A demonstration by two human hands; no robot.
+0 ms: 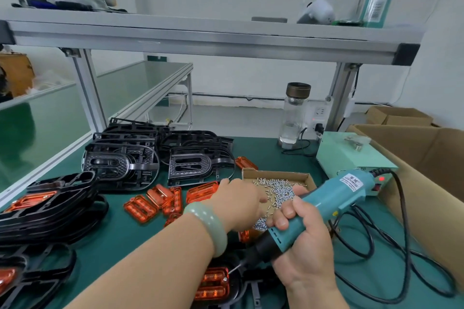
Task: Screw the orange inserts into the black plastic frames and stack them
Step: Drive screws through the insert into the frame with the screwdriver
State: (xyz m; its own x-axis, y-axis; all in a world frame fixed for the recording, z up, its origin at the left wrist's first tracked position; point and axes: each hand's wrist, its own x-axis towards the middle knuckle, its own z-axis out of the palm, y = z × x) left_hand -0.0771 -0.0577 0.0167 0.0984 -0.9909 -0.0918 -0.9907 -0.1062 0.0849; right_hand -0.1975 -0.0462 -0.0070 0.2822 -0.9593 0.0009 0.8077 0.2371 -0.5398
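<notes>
Black frames (120,158) are piled at the back and left of the mat (130,233). My right hand (303,246) wraps the teal electric screwdriver (331,198), loose orange inserts (160,198) lie mid-mat, and my left hand (238,198) is in the screw tray (273,173), can't tell if it's pinching.

Left hand (238,199) fingers (among screws (278,189)) mostly out of sight.

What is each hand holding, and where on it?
The right hand grips the screwdriver round its lower body. The left hand is over the screw tray; its hold cannot be told.
</notes>
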